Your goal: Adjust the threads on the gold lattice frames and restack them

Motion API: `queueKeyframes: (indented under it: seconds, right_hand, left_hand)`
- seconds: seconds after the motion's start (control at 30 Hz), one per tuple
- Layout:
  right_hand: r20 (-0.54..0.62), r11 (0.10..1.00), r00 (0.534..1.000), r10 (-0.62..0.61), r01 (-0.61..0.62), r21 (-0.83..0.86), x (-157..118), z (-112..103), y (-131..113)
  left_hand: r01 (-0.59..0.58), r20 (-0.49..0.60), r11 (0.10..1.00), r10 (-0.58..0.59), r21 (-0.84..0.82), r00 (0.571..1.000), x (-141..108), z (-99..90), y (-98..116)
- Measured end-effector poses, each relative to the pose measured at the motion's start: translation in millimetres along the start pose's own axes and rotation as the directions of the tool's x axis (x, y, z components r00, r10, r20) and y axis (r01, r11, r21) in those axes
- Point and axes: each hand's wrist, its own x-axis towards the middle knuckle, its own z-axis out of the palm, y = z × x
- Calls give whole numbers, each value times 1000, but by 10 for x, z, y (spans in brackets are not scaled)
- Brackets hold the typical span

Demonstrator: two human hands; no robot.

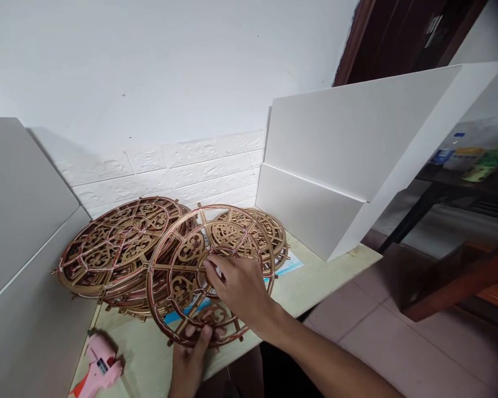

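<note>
A round gold-and-copper openwork lattice disc [175, 256] is tilted up in the middle of the head view, with scrollwork panels in some of its sections. My left hand [191, 351] grips its lower rim, thumb in front and fingers behind the openwork. Over the disc's centre, my right hand [243, 284] is closed in a pinch beside the inner ring; its fingertips hide whatever is between them. A flat gold spoke runs from the left rim to those fingertips. Behind the disc lie a tall stack of similar discs [120, 237] and a smaller stack of scrollwork discs [276, 232].
A pink glue gun [100, 362] lies at the table's [315, 271] lower left. White panels [315, 149] and a grey panel [25, 221] stand on either side, with a white wall behind. Bottles [452, 146] stand on a dark shelf at right, above wooden furniture [452, 287].
</note>
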Motion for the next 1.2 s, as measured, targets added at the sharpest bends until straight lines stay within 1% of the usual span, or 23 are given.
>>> queueKeyframes:
  seconds: [0.23,0.43,0.53,0.57,0.6,0.63,0.67,0.7,0.73,0.77,0.8,0.83,0.87,0.9,0.93,0.97,1.0,1.03,1.07,1.1,1.13,1.17,1.2]
  right_hand:
    - [-17,1000,1000,-5,5,10,11,46,4]
    - [-48,993,993,-105,108,48,-38,121,35]
    - [-43,982,987,-154,158,106,-46,85,58]
    - [-11,973,984,-178,178,150,-43,46,66]
    - [46,960,978,-202,188,207,-38,-11,73]
    - [126,944,966,-227,186,271,-32,-83,78]
    - [229,927,941,-250,164,338,-27,-168,79]
    - [344,913,901,-266,120,390,-25,-258,76]
    - [453,901,844,-287,76,428,-29,-348,69]
    - [560,892,774,-296,14,453,-43,-429,58]
    - [652,876,683,-329,-38,481,-70,-494,44]
    - [721,864,578,-382,-54,500,-112,-538,29]
    - [774,859,458,-437,-44,510,-166,-561,14]
    - [810,857,331,-485,-4,515,-230,-565,-1]
    - [833,858,213,-511,56,511,-297,-555,-12]
    - [844,850,114,-525,113,514,-359,-540,-21]
    - [845,843,63,-531,144,519,-410,-526,-26]
    - [847,848,89,-524,145,510,-442,-519,-27]
    - [847,865,176,-501,118,488,-453,-522,-25]
    - [839,892,315,-444,66,447,-442,-534,-19]
    - [812,915,462,-355,-7,404,-411,-551,-10]
    - [770,925,588,-249,-92,369,-365,-570,1]
    - [719,924,680,-143,-170,344,-310,-584,13]
  left_hand:
    - [3,10,1000,-3,3,1000,-13,24,39]
    - [5,2,1000,-5,-24,1000,-20,22,44]
    - [-1,7,999,1,-41,1000,-20,18,38]
    - [-2,9,999,2,-43,1000,-19,18,39]
    - [-3,11,999,4,-43,1000,-18,18,42]
    - [-7,13,999,7,-42,1000,-17,18,45]
    - [-12,15,999,12,-40,1000,-16,19,50]
    - [-18,16,999,18,-39,1000,-14,21,55]
    - [-23,16,999,24,-39,1000,-13,22,59]
    - [-29,14,999,29,-41,999,-12,23,61]
    - [-32,9,999,32,-43,999,-11,24,61]
    - [-30,2,999,31,-45,1000,-11,25,59]
    - [-25,-4,999,25,-48,1000,-12,25,55]
    - [-18,-8,999,17,-51,1000,-13,25,50]
    - [-10,-7,999,10,-53,1000,-14,24,44]
    - [-5,-4,999,5,-53,1000,-15,22,39]
    - [-2,0,999,2,-51,1000,-13,19,35]
    - [-2,3,999,2,-47,1000,-11,15,32]
    - [-6,2,999,6,-42,1000,-8,11,31]
    - [-14,-1,999,14,-38,1000,-4,8,31]
    - [-21,-5,999,21,-35,1000,0,5,33]
    - [-27,-7,999,27,-35,1000,4,4,35]
    - [-29,-6,999,29,-36,1000,5,4,38]
